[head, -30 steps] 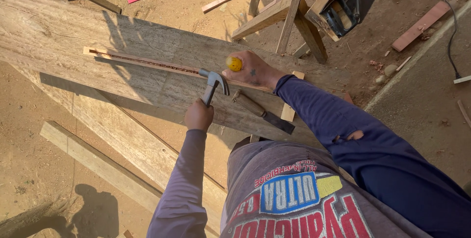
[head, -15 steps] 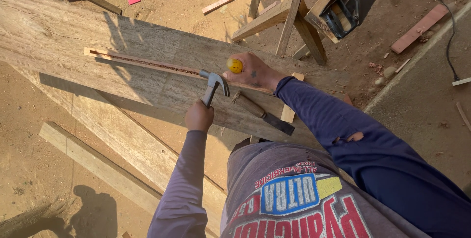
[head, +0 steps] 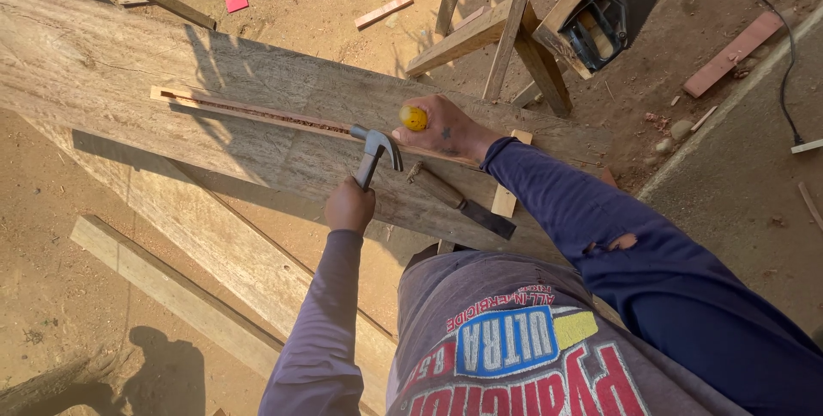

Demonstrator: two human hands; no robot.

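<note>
Wide plank (head: 197, 116) runs under both hands, long axis upper left to lower right, carrying a narrow grooved strip (head: 249, 110) along the same line. Left hand (head: 349, 208) is wrapped tight round the claw hammer (head: 375, 154) — handle pointing away from the body, head just beyond the fist, over the strip. Right hand (head: 446, 129), just right of the head, clenches a yellow-handled tool (head: 413, 117) upright on the strip. A loose chisel (head: 459, 201) lies between the wrists.

Wide plank (head: 214, 116) as ref: thin strip (head: 249, 110) lies on it, hammer (head: 375, 152) on it at strip's right end, chisel (head: 459, 201) on it right of hammer; sawhorse (head: 501, 34) behind, narrow board (head: 171, 292) in front on ground
</note>
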